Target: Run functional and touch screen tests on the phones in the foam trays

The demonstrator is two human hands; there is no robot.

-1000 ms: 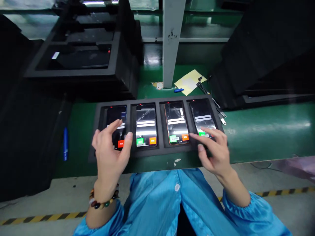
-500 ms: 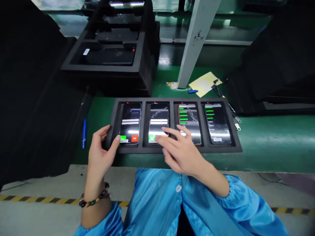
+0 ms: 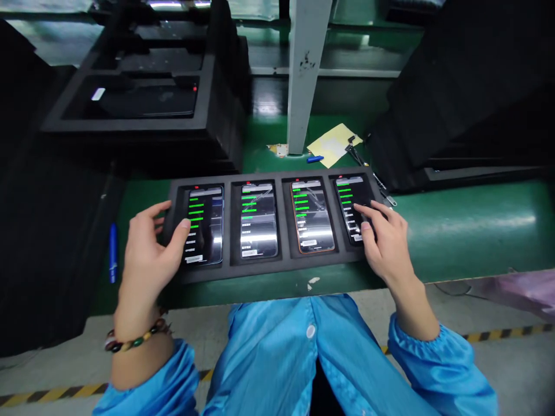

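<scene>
A black foam tray [image 3: 281, 231] lies on the green bench, with several lit phones in its slots. My left hand [image 3: 151, 248] is around the tray's left end, its thumb at the edge of the leftmost phone [image 3: 208, 225]. The second phone [image 3: 259, 222] and the third, orange-edged phone [image 3: 313, 216] show green bars and white lines of text. Over the rightmost phone [image 3: 350, 202] is my right hand [image 3: 385, 242], fingers apart, index fingertip at the screen. That hand holds nothing and partly covers this phone.
Stacked black foam trays [image 3: 208, 110] stand at the back left, and more black stacks [image 3: 468, 104] at the right. A grey post [image 3: 303, 75], yellow paper [image 3: 332, 144] and blue pen [image 3: 315, 159] are behind the tray. Another blue pen [image 3: 113, 254] lies left.
My right hand has moved from the second phone to the rightmost one. The two left phones' screens changed from green and red buttons to lists with green bars. The whole view has shifted.
</scene>
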